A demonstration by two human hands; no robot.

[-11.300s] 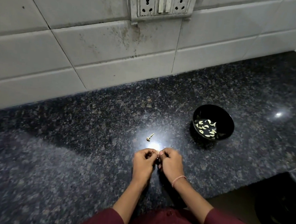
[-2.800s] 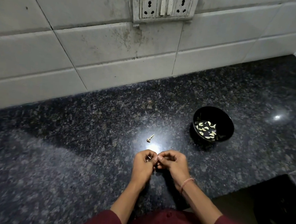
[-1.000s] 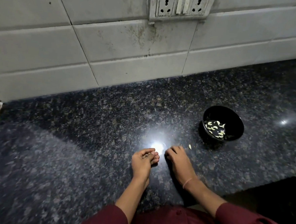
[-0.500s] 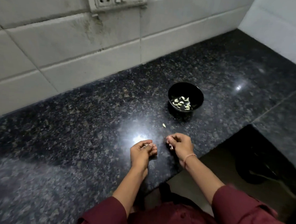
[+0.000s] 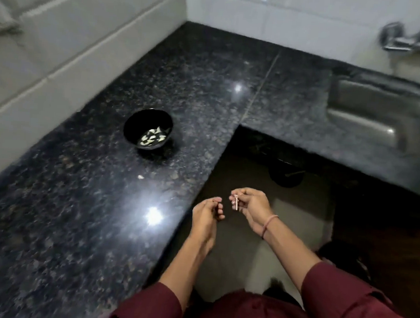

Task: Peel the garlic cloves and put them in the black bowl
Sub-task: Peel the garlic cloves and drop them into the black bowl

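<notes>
Bowl: the bowl (image 5: 132,126) is standing upright on the table (image 5: 62,223), left of the frame's centre and near the tiled wall.
Cloves: pale peeled cloves (image 5: 152,137) are lying in a loose heap in the bottom of the bowl.
Piece: a small pale piece (image 5: 140,177) is lying on the table below the bowl in the frame and apart from it. It is too small to tell whether it is clove or peel.
Right hand: the right hand (image 5: 251,206) is pinching a thin pinkish scrap (image 5: 236,203) between thumb and fingertips, and the scrap is hanging down from the pinch. The hand is hovering beyond the table's edge, over the floor, just right of the lower centre.
Left hand: the left hand (image 5: 206,214) is hovering just beside the right one without touching it, at the table's edge. Its fingers are curling in toward the thumb, and I cannot tell whether it is grasping anything.
Band: a thin band (image 5: 269,223) is circling the right wrist.
Sleeves: maroon sleeves (image 5: 343,292) are filling the bottom of the frame.
Table: the dark speckled stone is turning a corner toward the right and is catching bright spots of glare.
Sink: a steel sink (image 5: 381,116) is sitting in the table at the upper right, with a blurred tap (image 5: 406,38) above it.
Wall: pale tiles (image 5: 63,37) are running along the upper left and top.
Floor: the dark floor (image 5: 287,214) is showing under both hands.
</notes>
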